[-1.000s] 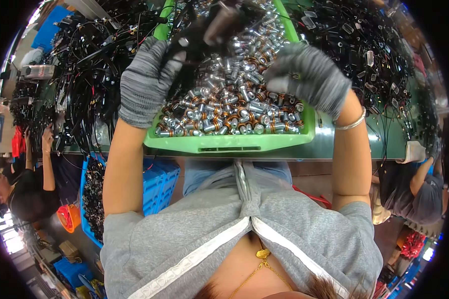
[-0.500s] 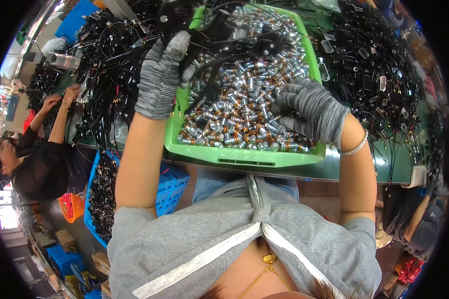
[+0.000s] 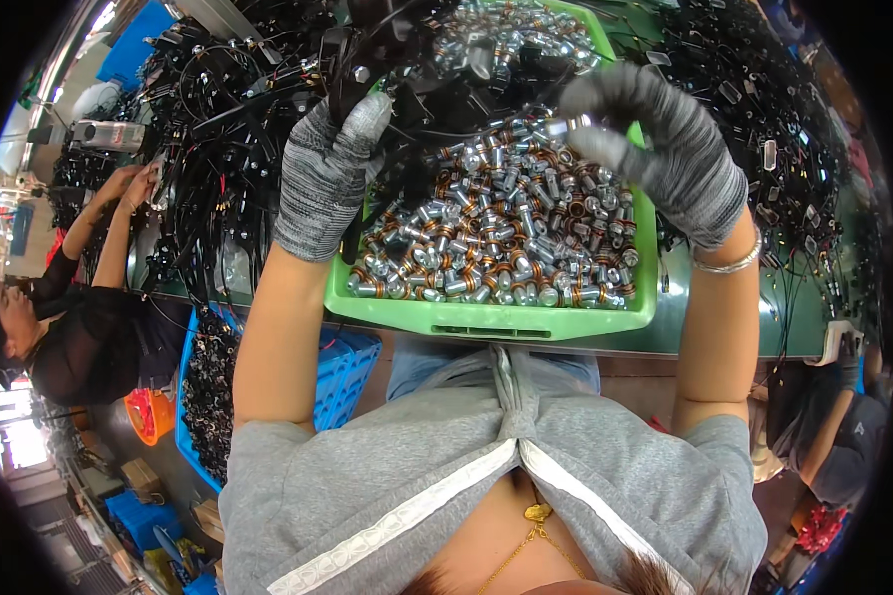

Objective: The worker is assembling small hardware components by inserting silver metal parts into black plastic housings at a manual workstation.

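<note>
Both my hands wear grey striped knit gloves. My left hand (image 3: pixel 327 178) is closed around a bundle of black parts with cables (image 3: pixel 367 55), above the left side of a green tray (image 3: pixel 496 319). The bundle hangs over the tray's middle and hides part of it. The tray is filled with small silver metal cylinders (image 3: pixel 526 218), many with copper-coloured rings. My right hand (image 3: pixel 670 149) is raised over the tray's right edge. It pinches one silver cylinder (image 3: pixel 569 126) between thumb and fingers, a little blurred by motion.
Black cabled parts (image 3: pixel 228 129) heap on the green table to the left. More black pieces and clear plastic bits (image 3: pixel 764 159) cover the right. A blue crate of black parts (image 3: pixel 208 397) stands below at left. A co-worker (image 3: pixel 89 337) works at far left, another person at far right.
My right hand has lifted out of the silver cylinders, moved up and right, and now holds one. The black bundle in my left hand has shifted over the tray.
</note>
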Demonstrator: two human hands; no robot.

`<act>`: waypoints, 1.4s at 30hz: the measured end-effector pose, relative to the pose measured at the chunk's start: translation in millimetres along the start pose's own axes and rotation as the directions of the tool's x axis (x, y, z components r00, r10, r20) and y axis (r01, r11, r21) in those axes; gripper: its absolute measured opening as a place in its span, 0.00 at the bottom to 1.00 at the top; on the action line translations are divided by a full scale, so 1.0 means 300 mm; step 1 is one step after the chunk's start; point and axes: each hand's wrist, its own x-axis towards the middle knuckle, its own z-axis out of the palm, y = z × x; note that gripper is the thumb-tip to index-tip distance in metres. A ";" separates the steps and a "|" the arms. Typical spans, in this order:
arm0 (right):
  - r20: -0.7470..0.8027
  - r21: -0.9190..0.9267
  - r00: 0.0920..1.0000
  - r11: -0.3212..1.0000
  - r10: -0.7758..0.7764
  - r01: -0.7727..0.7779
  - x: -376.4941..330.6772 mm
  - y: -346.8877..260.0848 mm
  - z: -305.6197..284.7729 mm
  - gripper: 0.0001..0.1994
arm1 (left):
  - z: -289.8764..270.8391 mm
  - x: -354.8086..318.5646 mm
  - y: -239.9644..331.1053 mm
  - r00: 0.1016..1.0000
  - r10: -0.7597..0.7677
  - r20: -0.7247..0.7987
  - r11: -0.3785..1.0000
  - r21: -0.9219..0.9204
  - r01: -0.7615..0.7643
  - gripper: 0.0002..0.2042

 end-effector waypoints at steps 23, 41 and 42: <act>-0.262 -0.200 0.963 0.973 0.060 -0.115 0.065 -0.002 0.152 0.10 | 0.026 -0.008 0.083 0.988 -0.150 0.045 0.977 0.159 0.141 0.12; -0.201 0.349 0.885 0.875 0.420 -0.336 0.063 0.004 0.140 0.15 | 0.041 -0.009 0.110 0.972 -0.234 0.024 0.956 0.189 0.226 0.13; -0.199 0.350 0.885 0.874 0.421 -0.338 0.061 0.002 0.141 0.15 | 0.045 -0.011 0.113 0.967 -0.255 0.012 0.954 0.163 0.250 0.13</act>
